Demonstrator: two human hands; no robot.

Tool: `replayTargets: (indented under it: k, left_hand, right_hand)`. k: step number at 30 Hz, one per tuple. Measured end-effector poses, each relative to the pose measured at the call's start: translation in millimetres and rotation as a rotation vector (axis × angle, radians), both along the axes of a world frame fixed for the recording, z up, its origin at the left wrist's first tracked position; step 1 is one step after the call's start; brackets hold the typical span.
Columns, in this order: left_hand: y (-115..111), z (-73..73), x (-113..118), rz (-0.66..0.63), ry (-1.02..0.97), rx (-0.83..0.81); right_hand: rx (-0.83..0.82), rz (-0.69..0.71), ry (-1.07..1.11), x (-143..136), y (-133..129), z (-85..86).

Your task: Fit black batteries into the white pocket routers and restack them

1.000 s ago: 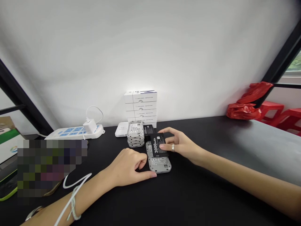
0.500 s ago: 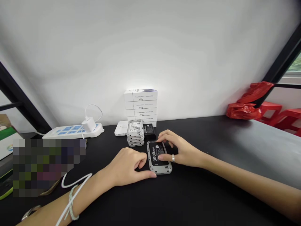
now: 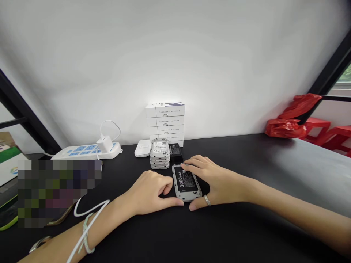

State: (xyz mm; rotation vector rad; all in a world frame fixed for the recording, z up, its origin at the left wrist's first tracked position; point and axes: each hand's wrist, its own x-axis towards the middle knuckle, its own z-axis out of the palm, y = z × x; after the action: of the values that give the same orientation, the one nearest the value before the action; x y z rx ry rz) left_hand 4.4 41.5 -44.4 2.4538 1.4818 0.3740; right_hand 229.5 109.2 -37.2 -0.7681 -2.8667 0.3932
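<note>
A grey, open-backed handheld device (image 3: 187, 197) lies flat on the black table, its kind not plain. A black battery (image 3: 185, 179) marked 3000mAh sits in its recess. My left hand (image 3: 149, 193) is closed against the device's left side, fingers curled, thumb at the near left corner. Spanning the right side is my right hand (image 3: 219, 180): the index fingertip rests at the far end, the ringed thumb touches or nearly touches the near right corner. Behind the device stand a stack of similar grey devices (image 3: 160, 153) and some black batteries (image 3: 176, 155).
White boxes (image 3: 171, 120) are piled against the wall, with thin white covers (image 3: 142, 149) in front. On the left lie a power strip (image 3: 82, 151) with a plugged charger (image 3: 104, 144) and a white cable (image 3: 90, 212) across my left forearm. A red bag (image 3: 286, 128) is far right.
My right thumb has moved off the battery to the device's near edge, and the fingers have shifted over its far end. The left hand stays in place against the device.
</note>
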Motion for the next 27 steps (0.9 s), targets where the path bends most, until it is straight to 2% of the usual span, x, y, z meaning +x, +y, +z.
replayTargets:
  k: [3,6,10,14,19,25,27]
  left_hand:
    - [1,-0.1,-1,-0.004,-0.001,-0.002]
    - [0,-0.7,-2,-0.017,-0.024,-0.003]
    - [0,-2.1,-1,-0.004,-0.008,0.038]
    - [1,-3.6,1,0.002,0.013,0.049]
    - [1,-4.1,0,0.010,0.004,0.055]
    - [1,-3.8,0,0.004,-0.003,0.056]
    - [1,-4.0,0,0.003,-0.005,0.054]
  right_hand:
    - [-0.029,0.003,0.053,-1,1,0.4]
    - [-0.159,0.002,0.068,8,12,8.3]
    - [-0.272,-0.106,0.034,28,38,18.0]
    - [-0.228,-0.221,0.108,35,69,9.9]
    - [-0.226,-0.264,0.125,21,98,-1.1]
    - [-0.276,-0.212,0.097,19,113,-6.5]
    - [-0.261,-0.207,0.168,20,111,-9.0]
